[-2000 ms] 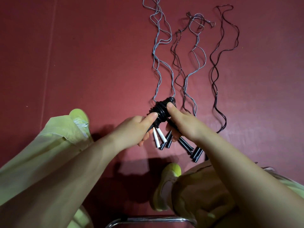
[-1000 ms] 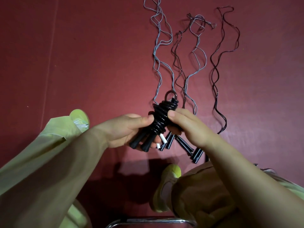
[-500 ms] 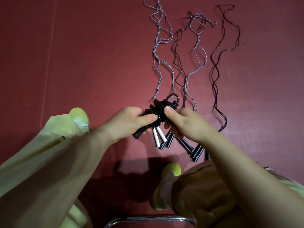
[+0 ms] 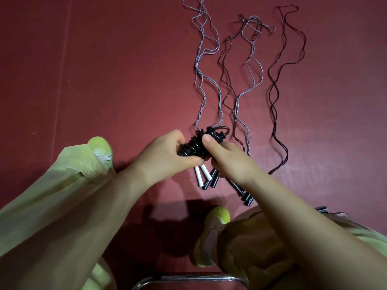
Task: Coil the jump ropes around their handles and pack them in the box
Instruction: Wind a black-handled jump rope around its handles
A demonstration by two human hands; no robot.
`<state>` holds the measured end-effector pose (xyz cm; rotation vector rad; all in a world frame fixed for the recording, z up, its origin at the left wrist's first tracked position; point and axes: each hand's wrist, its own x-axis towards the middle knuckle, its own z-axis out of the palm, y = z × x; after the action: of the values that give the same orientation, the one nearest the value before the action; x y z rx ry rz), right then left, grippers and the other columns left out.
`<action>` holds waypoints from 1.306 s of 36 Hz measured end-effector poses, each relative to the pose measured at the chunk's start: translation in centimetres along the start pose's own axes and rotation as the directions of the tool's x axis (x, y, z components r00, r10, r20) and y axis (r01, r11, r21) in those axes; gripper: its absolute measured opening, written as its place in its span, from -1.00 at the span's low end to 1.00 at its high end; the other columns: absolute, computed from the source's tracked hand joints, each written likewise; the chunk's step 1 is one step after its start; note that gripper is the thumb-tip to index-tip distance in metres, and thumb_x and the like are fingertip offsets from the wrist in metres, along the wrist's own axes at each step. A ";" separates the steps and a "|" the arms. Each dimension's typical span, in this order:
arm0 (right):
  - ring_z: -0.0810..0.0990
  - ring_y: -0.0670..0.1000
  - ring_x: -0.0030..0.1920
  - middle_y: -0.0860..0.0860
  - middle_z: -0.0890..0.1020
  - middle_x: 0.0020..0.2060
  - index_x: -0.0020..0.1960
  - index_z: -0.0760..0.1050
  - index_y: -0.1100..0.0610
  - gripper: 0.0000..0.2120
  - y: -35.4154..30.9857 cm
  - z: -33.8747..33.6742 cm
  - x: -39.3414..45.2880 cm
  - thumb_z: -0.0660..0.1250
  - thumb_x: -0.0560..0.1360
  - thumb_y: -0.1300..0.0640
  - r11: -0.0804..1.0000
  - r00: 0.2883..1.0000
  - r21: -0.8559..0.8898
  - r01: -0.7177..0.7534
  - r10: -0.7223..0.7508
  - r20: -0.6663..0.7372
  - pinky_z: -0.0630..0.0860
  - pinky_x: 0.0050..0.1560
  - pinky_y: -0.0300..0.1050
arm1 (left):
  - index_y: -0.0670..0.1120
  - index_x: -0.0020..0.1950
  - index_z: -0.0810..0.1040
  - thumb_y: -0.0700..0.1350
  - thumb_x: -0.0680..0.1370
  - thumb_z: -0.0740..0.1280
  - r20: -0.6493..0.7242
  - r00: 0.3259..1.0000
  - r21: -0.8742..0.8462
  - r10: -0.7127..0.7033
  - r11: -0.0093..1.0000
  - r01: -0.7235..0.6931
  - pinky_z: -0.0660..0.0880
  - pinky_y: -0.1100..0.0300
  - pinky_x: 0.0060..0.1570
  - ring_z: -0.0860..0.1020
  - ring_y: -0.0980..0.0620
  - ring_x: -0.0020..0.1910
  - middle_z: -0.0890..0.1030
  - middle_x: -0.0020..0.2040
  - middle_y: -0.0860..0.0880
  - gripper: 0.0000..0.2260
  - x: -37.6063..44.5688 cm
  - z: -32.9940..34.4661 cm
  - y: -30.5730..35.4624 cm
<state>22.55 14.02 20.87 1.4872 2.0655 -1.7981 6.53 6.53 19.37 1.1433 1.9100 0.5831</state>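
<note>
Red floor (image 4: 104, 80) lies under everything, and from the left comes the left hand (image 4: 165, 155), fingers curled round the lower end of the black coiled rope (image 4: 195, 145), likely to keep the handles from turning. Just right of it the right hand (image 4: 228, 162) pinches the bundle's upper turns, thumb on top, probably tucking the last loop (image 4: 223, 130) so the coil holds. Below lie spare handles (image 4: 202, 176). Farther right, uncoiled ropes (image 4: 274, 91) lie stretched out in separate lines, seemingly to stay untangled. No box shows.
</note>
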 end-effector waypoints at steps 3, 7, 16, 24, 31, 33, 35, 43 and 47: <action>0.28 -0.18 -0.58 -0.18 0.32 -0.63 -0.46 0.40 -0.05 -0.51 -0.5 -0.2 0.0 0.17 0.54 -0.29 0.993 0.999 0.107 0.039 -0.037 -0.021 0.17 -0.33 -0.20 | -0.04 -0.07 0.45 0.24 0.14 0.42 0.296 0.952 -0.420 -0.079 0.884 0.204 0.44 0.11 -0.29 0.53 0.01 -0.35 0.62 -0.30 -0.03 -0.48 -0.2 -0.4 0.4; 0.20 -0.04 -0.38 0.09 0.24 -0.35 -0.25 0.35 0.06 -0.54 -1.1 -0.6 -0.2 0.17 0.31 -0.36 0.961 0.988 0.230 0.153 -0.151 -0.027 0.17 -0.35 -0.15 | -0.08 0.00 0.54 0.34 0.37 0.18 0.612 0.789 -0.573 -0.048 0.661 0.484 0.50 0.21 -0.33 0.59 0.00 -0.33 0.65 -0.24 -0.10 -0.47 -0.5 -0.8 0.8; 0.32 -0.11 -0.38 0.02 0.37 -0.37 -0.19 0.36 0.13 -0.61 -0.8 -1.4 -0.4 0.19 0.40 -0.22 0.954 0.976 0.225 0.196 -0.212 0.053 0.28 -0.32 -0.21 | -0.15 -0.14 0.60 0.21 0.32 0.24 0.532 0.845 -0.676 -0.055 0.573 0.463 0.50 0.25 -0.41 0.46 0.09 -0.47 0.52 -0.38 -0.03 -0.55 -0.8 -1.0 1.3; 0.39 -0.06 -0.43 0.10 0.45 -0.35 -0.13 0.45 0.24 -0.42 -1.3 -1.8 -0.5 0.10 0.47 -0.31 0.985 0.992 0.158 0.063 -0.079 0.095 0.42 -0.34 -0.22 | -0.20 -0.09 0.55 0.27 0.27 0.27 0.412 0.908 -0.662 -0.080 0.658 0.358 0.28 0.30 -0.52 0.35 0.13 -0.56 0.45 -0.47 0.01 -0.45 -0.5 -1.0 1.1; 0.38 -0.02 -0.50 -0.01 0.42 -0.49 -0.14 0.56 0.22 -0.42 -1.3 -2.2 -0.2 0.15 0.51 -0.31 0.976 0.983 0.149 -0.162 0.147 0.108 0.49 -0.27 -0.08 | -0.23 -0.14 0.56 0.13 0.52 0.24 0.160 0.975 -0.492 -0.154 0.844 0.214 0.35 0.32 -0.52 0.44 0.16 -0.59 0.51 -0.45 -0.01 -0.59 0.1 -0.8 1.0; 0.35 -0.06 -0.51 -0.06 0.37 -0.52 -0.18 0.55 0.17 -0.45 -1.3 -2.0 -0.1 0.14 0.51 -0.32 0.972 0.980 0.141 -0.190 0.179 0.089 0.51 -0.28 -0.11 | -0.26 -0.10 0.55 0.06 0.57 0.24 0.102 0.984 -0.446 -0.146 0.877 0.176 0.35 0.35 -0.54 0.45 0.17 -0.59 0.51 -0.37 -0.09 -0.63 0.2 -0.6 0.8; 0.29 -0.08 -0.52 -0.07 0.31 -0.50 -0.16 0.53 0.16 -0.46 -1.4 -2.0 0.0 0.15 0.49 -0.32 0.966 0.979 0.169 -0.197 0.184 0.088 0.43 -0.36 -0.17 | -0.21 -0.15 0.52 0.04 0.58 0.24 0.073 0.989 -0.433 -0.130 0.889 0.149 0.33 0.38 -0.57 0.45 0.18 -0.59 0.50 -0.34 -0.12 -0.68 0.3 -0.5 0.7; 0.23 -0.07 -0.48 -0.06 0.34 -0.45 0.02 0.58 0.27 -0.40 -0.7 -1.9 0.1 0.16 0.53 -0.28 0.966 0.981 0.197 -0.169 0.146 0.127 0.15 -0.43 -0.19 | -0.25 -0.12 0.55 0.04 0.55 0.30 0.097 0.990 -0.299 -0.101 0.946 0.126 0.39 0.28 -0.45 0.50 0.08 -0.45 0.59 -0.28 -0.15 -0.67 0.5 -1.0 0.2; 0.22 -0.03 -0.44 0.00 0.30 -0.43 -0.08 0.60 0.21 -0.44 -0.7 -1.8 0.0 0.23 0.49 -0.31 0.985 0.989 0.123 -0.120 0.107 0.106 0.15 -0.44 -0.19 | -0.25 0.03 0.55 0.01 0.56 0.30 0.263 0.959 -0.340 -0.110 0.919 0.198 0.46 0.28 -0.42 0.57 0.09 -0.41 0.65 -0.16 -0.16 -0.70 0.2 -1.4 0.4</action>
<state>23.02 15.52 22.03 1.4781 1.8127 -1.9518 5.54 6.89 20.32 0.7761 1.5852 0.6474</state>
